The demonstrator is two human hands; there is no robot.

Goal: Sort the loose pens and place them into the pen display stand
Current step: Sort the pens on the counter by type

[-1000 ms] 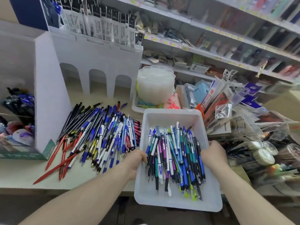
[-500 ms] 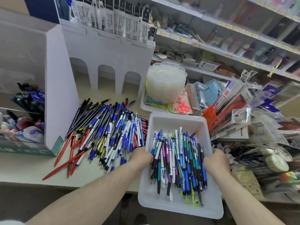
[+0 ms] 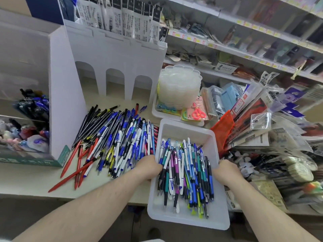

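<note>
Between the left hand (image 3: pixel 150 165) and right hand (image 3: pixel 225 170), each gripping a side rim, hung the white plastic tray (image 3: pixel 187 218) of loose pens (image 3: pixel 185 172), while beyond them the white display stand (image 3: pixel 113 55) remained unfilled, sorting seemingly barely begun.

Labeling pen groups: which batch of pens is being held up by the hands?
The pens in the white tray, gripped by the left hand and right hand. The other pile lies loose on the counter.
</note>
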